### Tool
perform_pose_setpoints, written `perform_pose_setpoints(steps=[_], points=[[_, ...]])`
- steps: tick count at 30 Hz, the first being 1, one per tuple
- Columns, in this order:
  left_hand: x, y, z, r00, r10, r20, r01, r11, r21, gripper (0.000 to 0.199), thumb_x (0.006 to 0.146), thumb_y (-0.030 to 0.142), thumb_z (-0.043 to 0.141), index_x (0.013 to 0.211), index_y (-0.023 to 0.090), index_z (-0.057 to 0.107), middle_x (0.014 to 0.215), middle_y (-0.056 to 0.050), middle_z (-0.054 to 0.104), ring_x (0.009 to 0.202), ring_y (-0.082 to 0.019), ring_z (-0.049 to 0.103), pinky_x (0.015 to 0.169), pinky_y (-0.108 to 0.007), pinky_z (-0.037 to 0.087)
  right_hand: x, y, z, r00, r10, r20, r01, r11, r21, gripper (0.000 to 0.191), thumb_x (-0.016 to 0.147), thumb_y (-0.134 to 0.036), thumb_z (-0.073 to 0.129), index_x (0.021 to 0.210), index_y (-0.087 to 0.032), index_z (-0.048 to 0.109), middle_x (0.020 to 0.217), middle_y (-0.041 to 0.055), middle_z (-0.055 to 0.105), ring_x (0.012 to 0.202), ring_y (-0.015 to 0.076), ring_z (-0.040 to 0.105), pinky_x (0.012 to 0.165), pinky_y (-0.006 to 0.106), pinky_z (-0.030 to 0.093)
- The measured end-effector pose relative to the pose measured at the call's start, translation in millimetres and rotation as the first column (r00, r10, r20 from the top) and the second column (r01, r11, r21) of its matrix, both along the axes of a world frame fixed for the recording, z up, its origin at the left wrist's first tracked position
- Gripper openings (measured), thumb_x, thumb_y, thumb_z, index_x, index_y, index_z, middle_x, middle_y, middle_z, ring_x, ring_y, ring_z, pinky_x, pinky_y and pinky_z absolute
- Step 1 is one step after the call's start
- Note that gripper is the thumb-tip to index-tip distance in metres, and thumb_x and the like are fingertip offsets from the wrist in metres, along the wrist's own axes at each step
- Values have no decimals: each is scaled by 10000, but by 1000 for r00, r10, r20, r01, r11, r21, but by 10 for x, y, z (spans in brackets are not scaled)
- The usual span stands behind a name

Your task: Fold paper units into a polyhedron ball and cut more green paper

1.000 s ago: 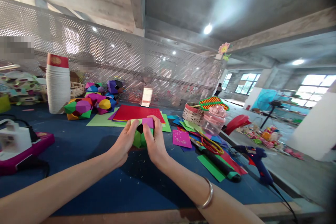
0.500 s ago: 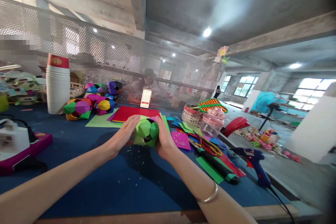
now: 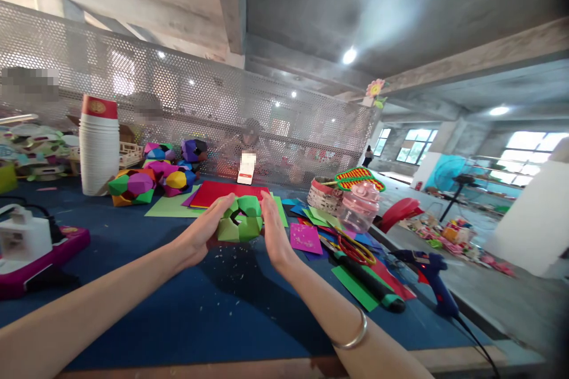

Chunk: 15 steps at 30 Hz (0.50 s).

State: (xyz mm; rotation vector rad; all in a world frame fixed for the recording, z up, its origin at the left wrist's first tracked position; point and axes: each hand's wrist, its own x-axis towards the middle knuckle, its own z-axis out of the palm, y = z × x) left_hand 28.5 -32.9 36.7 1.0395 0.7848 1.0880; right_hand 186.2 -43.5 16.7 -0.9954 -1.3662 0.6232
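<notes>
Green hollow folded-paper ball (image 3: 240, 226) is held above the blue tabletop (image 3: 178, 323): bare left hand (image 3: 204, 230), fingers nearly straight, against its left side, equally flat right hand (image 3: 276, 235) its right; squeezing too hard could crumple its folds

Far side of green paper ball (image 3: 249, 227) hidden, contact between it and right hand (image 3: 278, 240) unclear, red sheet (image 3: 222, 189) partly covered by left hand (image 3: 200, 235) and ball, phone (image 3: 245, 173) screen part pixelated, magenta power strip (image 3: 72, 241) cut by left edge, black cord (image 3: 475, 334) cut by bottom edge, distant person (image 3: 367, 157) too small for detail.
</notes>
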Motion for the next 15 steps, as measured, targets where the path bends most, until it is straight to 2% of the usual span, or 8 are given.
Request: perform_pose_setpoints(steps=[3, 6, 10, 15], points=[[14, -24, 16, 1000, -26, 2, 26, 994, -103, 468, 800, 609, 745, 1064, 224, 714, 917, -63, 764, 703, -211, 705, 594, -325, 595, -27, -89, 8, 990, 26, 139, -40, 994, 99, 601, 994, -645, 437, 1489, -305, 464, 1555, 93, 454, 1477, 258, 366, 1218, 504, 277], [32, -39, -8, 1000, -4, 15, 6, 990, -142, 496, 761, 638, 761, 1025, 220, 723, 846, -46, 753, 672, -208, 691, 585, -331, 594, -87, -147, -11, 974, 13, 228, -59, 979, 195, 508, 998, -571, 494, 1440, -320, 487, 1497, 82, 497, 1430, 262, 412, 1196, 497, 305], [60, -69, -72, 996, 81, -35, -83, 995, -53, 569, 734, 680, 748, 1086, 234, 710, 811, -14, 721, 653, -206, 677, 561, -325, 581, -178, -145, -66, 975, -56, 215, 3, 971, 237, 398, 995, -485, 517, 1327, -266, 514, 1351, 94, 582, 1266, 264, 537, 1098, 477, 410], [109, -115, -107, 979, 197, -50, -194, 979, 62, 504, 736, 658, 738, 990, 225, 693, 751, 5, 672, 628, -196, 652, 508, -281, 549, -254, -133, -110, 974, -110, 196, 55, 962, 267, 281, 1005, -411, 455, 1243, -267, 496, 1282, 94, 584, 1187, 259, 561, 1004, 459, 458]])
